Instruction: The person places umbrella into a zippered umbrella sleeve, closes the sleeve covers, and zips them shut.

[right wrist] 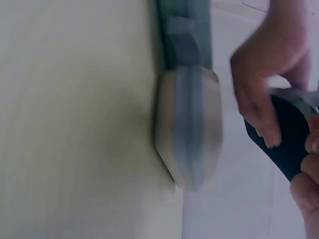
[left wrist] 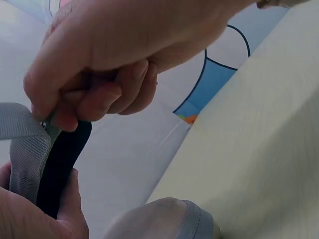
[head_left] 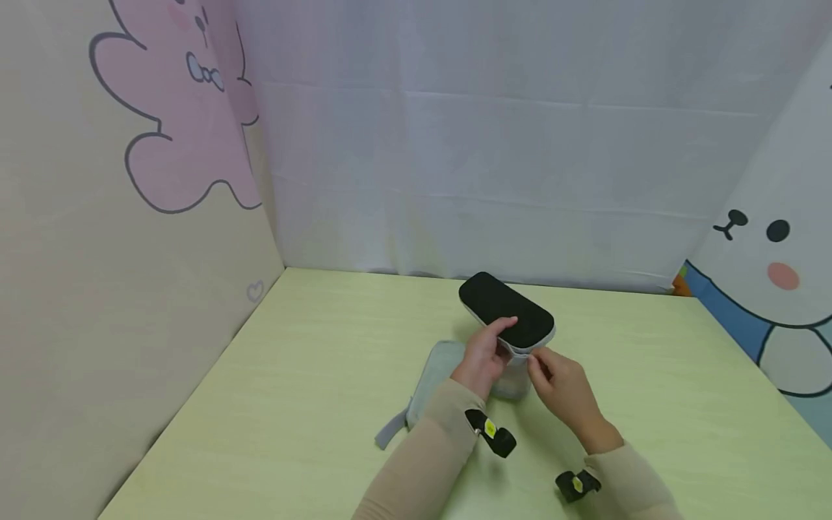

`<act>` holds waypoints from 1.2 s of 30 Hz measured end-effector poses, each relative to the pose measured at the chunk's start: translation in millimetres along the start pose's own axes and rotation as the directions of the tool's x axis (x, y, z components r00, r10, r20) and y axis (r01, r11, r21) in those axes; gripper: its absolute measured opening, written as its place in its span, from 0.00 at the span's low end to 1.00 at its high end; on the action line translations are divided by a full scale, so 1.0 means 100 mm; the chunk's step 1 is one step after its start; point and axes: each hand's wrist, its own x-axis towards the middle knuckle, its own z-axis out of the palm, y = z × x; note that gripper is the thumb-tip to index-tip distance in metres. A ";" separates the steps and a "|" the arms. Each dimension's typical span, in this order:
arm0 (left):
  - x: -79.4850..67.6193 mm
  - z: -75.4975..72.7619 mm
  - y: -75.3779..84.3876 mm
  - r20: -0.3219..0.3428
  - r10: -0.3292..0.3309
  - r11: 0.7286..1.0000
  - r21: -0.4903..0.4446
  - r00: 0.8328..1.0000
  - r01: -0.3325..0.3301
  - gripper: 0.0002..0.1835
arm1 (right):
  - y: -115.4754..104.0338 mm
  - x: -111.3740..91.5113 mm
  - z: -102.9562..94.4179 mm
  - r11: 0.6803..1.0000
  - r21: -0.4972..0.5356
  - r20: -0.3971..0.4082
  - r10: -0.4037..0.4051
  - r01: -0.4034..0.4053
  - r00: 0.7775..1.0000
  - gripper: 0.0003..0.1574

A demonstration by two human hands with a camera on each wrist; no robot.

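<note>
My left hand (head_left: 482, 360) grips a rounded flat case (head_left: 497, 297) with a black face and a pale rim, held above the table. Its fingers lie underneath and the thumb presses on the black side. At the near end of the case, my right hand (head_left: 564, 386) pinches a small piece at the rim, hidden by the fingertips; its kind is unclear. In the left wrist view, a grey woven band (left wrist: 25, 159) loops beside those fingertips along the dark case (left wrist: 64, 162).
On the table (head_left: 292, 404) under the hands lies a grey-green pouch (head_left: 432, 379) with a grey strap (head_left: 391, 429). Next to it is a pale rounded pouch (head_left: 511, 383), with blue-grey trim (right wrist: 188, 124) in the right wrist view. Printed curtains (head_left: 507, 166) hang behind the table.
</note>
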 end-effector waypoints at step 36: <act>-0.29 0.25 -0.59 0.069 0.027 0.802 0.593 0.997 -0.063 0.20 | 0.54 -0.21 -0.67 0.450 0.126 0.553 0.708 -0.884 0.440 0.44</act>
